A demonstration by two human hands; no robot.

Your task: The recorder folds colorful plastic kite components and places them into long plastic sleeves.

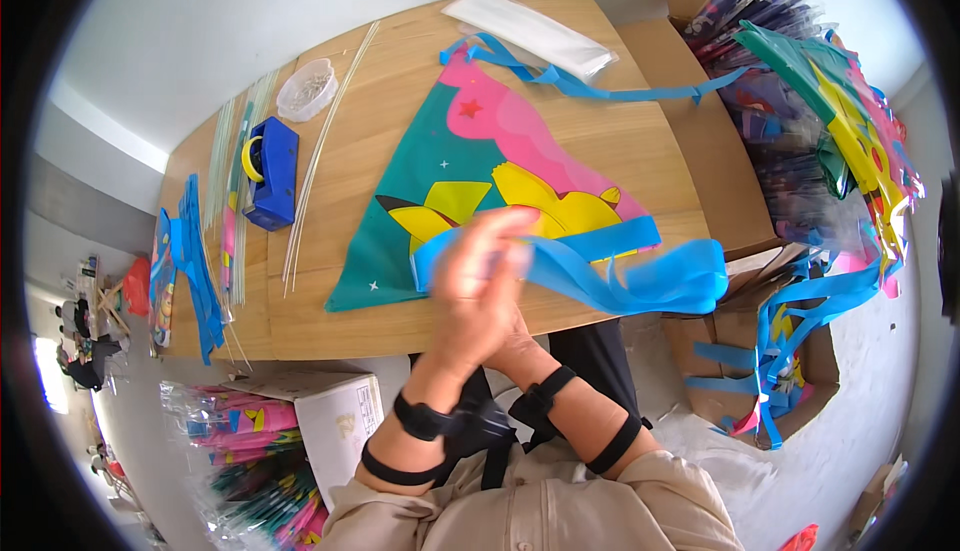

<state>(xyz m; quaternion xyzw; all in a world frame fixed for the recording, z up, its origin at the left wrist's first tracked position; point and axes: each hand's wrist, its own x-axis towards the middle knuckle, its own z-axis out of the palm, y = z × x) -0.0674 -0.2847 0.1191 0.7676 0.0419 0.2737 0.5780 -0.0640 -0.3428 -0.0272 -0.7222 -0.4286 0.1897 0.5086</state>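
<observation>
A triangular kite [410, 166] in green, pink and yellow fabric lies on the table, its wide side toward me. Over its near edge, my left hand [465, 276] is closed around a blue ribbon [610, 276], though motion blurs the fingers. The ribbon loops up and out to the right, and a short piece shows left of the hand. My right hand [510, 339] crosses close behind the left, which hides its fingers. A second blue ribbon [600, 89] runs from the kite's far tip to the right, past the table's edge.
On the table's left are a blue tape dispenser [272, 176], thin rods [325, 151] and a plastic tub [307, 91] of small pieces. A white packet [530, 31] lies at the back. Cardboard boxes [715, 141] of packed kites stand right; bagged kites [260, 461] are below left.
</observation>
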